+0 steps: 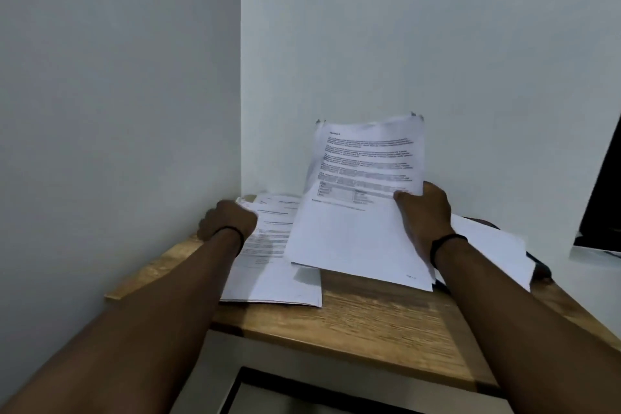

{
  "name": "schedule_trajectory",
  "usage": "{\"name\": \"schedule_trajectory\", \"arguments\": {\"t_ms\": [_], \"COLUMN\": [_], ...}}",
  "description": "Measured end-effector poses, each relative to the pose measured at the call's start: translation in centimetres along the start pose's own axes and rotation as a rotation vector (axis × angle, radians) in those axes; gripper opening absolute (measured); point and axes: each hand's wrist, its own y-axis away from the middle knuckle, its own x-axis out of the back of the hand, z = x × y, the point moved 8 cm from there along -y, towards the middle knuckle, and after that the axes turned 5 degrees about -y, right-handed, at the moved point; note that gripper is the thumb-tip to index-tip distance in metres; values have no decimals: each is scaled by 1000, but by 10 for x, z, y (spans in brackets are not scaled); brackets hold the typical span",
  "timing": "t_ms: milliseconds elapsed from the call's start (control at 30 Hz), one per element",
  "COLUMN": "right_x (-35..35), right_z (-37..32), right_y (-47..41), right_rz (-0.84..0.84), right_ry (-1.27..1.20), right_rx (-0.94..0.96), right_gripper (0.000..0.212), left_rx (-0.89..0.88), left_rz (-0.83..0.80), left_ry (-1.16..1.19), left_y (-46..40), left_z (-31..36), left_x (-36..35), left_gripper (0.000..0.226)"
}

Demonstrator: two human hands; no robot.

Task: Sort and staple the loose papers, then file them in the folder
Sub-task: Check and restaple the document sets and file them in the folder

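At the right edge of a raised bundle of papers [363, 198], the right hand [425, 212] is making its grip: thumb lying on the printed face, fingers curled round behind, pinching the sheets. That bundle is standing tilted, its top corners leaning toward the wall [403, 44] and its lower edge hanging over the papers below. Printed paragraphs and a small table are showing on its upper half, too blurred to read. A dark band [448, 240] is circling the right wrist, and the forearm is running back toward the lower right corner.

On the other side, the left hand [228, 218] is lying knuckles-up at the far left corner of a flat pile of printed sheets [272, 265]; its fingers are curling under or onto the pile's edge, but whether they are pinching paper cannot be told. A dark band [232, 233] is sitting on this wrist too.

Both paper lots are resting on or over a wooden tabletop [363, 316] pushed into a white corner. More white sheets [490, 249] are lying to the right, behind the right forearm, partly covering a dark flat thing [537, 265] that may be the folder; most of it is hidden. At the far right edge a dark panel [605, 185] is standing.
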Motion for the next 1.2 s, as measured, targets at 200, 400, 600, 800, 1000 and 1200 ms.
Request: {"name": "schedule_trajectory", "arguments": {"t_ms": [200, 400, 600, 800, 1000, 1200], "right_x": [-39, -62, -63, -60, -29, -3], "right_z": [26, 42, 49, 30, -22, -59], "right_y": [9, 28, 33, 32, 40, 43], "right_rz": [-141, -195, -189, -159, 158, 308], "right_ry": [114, 234, 329, 454, 634, 456], "right_rx": [-160, -178, -193, -121, 84, 130], "right_gripper": [19, 16, 15, 16, 23, 27], "left_rx": [51, 13, 3, -65, -195, -411], "left_rz": [-101, -237, -172, -128, -29, 77], "left_ry": [-192, -116, -85, 17, 368, 774], "left_y": [0, -12, -9, -11, -11, 10], "left_z": [-30, -27, -32, -17, 11, 46], "left_x": [2, -15, -10, 10, 50, 113], "left_gripper": [56, 63, 48, 53, 31, 33]}}
